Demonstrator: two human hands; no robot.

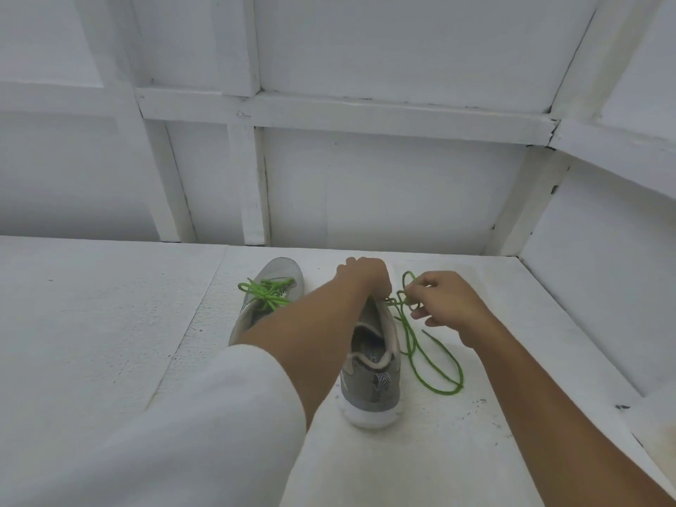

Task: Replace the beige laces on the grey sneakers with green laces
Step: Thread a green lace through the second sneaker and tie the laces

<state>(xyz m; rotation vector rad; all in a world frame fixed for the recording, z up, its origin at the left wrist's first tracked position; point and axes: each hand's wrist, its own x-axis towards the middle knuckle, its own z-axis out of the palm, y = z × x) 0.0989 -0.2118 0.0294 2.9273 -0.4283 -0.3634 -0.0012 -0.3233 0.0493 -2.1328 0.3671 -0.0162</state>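
Two grey sneakers stand on a white surface, heels toward me. The left sneaker (281, 276) carries a green lace (265, 290) tied in a bow. The right sneaker (373, 371) is partly hidden by my left forearm. My left hand (364, 274) grips the top of its tongue and lacing, fingers curled down. My right hand (448, 301) pinches a loop of the second green lace (435, 371) just right of the shoe. The lace's loose ends trail in a long loop over the surface to the right. No beige lace is visible.
The white work surface (109, 323) is rough and has a seam running diagonally on the left. White panelled walls (384, 188) close the back and the right side, close behind the shoes. My white sleeve (205, 426) fills the lower left.
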